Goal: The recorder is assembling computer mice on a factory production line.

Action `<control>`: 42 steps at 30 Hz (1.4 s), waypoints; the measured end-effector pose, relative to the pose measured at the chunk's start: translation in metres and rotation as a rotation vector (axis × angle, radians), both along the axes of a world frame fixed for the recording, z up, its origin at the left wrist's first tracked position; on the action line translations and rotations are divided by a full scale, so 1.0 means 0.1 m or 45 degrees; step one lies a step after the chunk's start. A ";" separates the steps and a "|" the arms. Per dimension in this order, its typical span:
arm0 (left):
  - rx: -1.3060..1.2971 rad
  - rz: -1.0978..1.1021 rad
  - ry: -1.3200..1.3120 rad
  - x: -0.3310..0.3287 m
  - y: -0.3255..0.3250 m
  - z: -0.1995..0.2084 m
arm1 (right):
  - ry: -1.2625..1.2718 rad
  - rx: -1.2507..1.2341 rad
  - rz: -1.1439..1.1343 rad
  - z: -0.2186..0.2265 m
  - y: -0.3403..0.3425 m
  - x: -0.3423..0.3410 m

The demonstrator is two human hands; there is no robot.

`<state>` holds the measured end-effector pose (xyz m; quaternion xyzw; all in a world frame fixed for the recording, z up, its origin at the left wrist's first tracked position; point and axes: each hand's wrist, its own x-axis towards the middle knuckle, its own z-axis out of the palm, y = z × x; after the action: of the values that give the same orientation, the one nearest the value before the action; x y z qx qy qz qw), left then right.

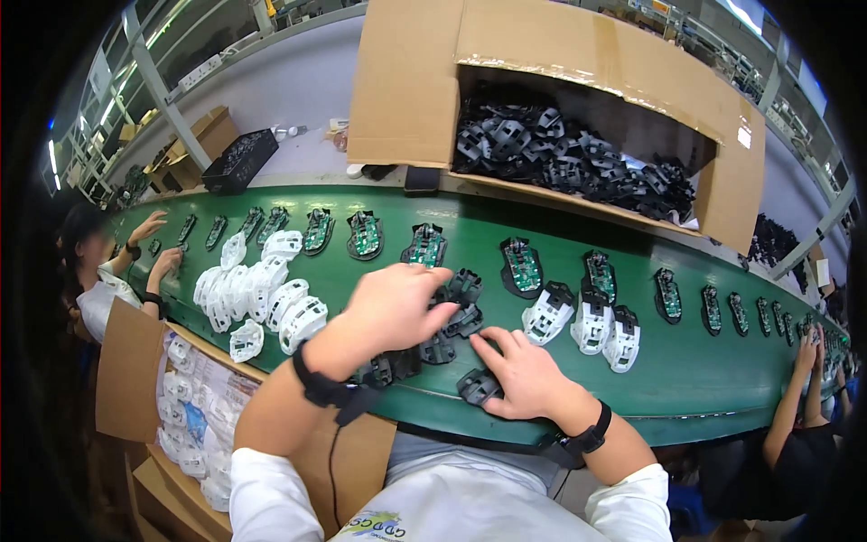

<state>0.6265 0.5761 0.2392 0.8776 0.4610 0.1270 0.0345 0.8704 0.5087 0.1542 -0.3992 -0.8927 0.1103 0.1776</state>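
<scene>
My left hand reaches over the belt, palm down, fingers stretched out and thumb apart. Its fingertips are at the lower end of a black base with a green circuit board; they partly hide what lies beneath. Several black plastic shells lie just below and beside that hand. My right hand is bent around a single black plastic shell near the belt's front edge, thumb against its side. The index finger points toward the other black shells.
A green conveyor belt carries a row of board-fitted bases. White shells are heaped at left; three white-grey shells lie at right. An open carton of dark parts stands behind, another carton front left. Co-workers sit at both sides.
</scene>
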 end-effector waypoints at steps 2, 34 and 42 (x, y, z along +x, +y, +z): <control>-0.010 0.043 0.250 0.24 0.01 -0.01 | 0.042 -0.006 0.095 0.01 -0.04 0.02; -0.266 0.760 -0.836 -1.58 -0.42 -0.60 | -0.186 -0.268 -0.174 -0.10 0.13 -0.22; -0.664 -0.057 -1.605 -0.77 -0.45 -0.81 | 0.193 0.146 0.166 -0.39 0.27 -0.51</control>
<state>0.5497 0.5313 0.1582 0.6081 0.3502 0.4979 0.5096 0.8195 0.5360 0.1148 -0.3199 -0.9056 0.1003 0.2597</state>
